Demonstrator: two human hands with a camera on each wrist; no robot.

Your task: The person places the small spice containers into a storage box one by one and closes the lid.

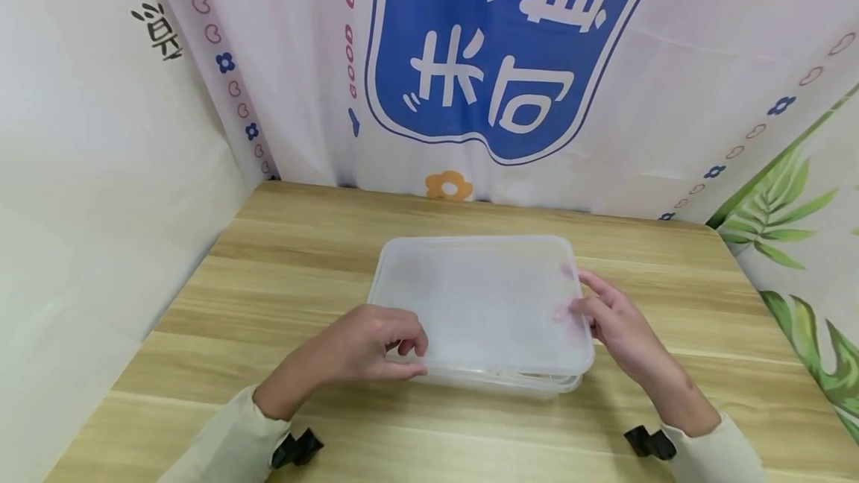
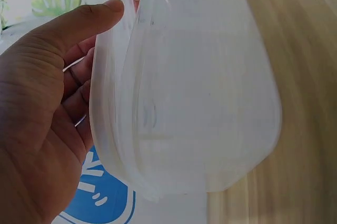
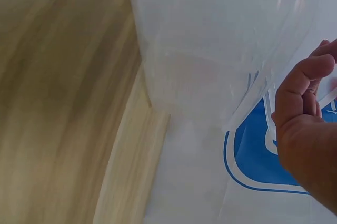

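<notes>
A frosted, see-through plastic lid (image 1: 479, 300) lies over a clear rectangular plastic box (image 1: 499, 384), with a gap between them along the front right. My right hand (image 1: 620, 326) holds the lid's right edge, the thumb at the edge and blurred fingertips showing through the plastic. At the front left, my left hand (image 1: 365, 341) has its curled fingers over the lid and its thumb along the front edge. In the left wrist view, the left thumb (image 2: 100, 18) overlaps the lid's edge, fingers behind it. The box's contents are hidden by the frosted lid.
The box stands on a wood-grain table (image 1: 268, 282). Behind it hangs a white cloth with a blue printed sign (image 1: 496, 88). A pale cloth (image 1: 101, 170) borders the left side, and a leaf-print cloth (image 1: 792, 222) the right. Black wrist mounts (image 1: 295, 449) sit at both sleeves.
</notes>
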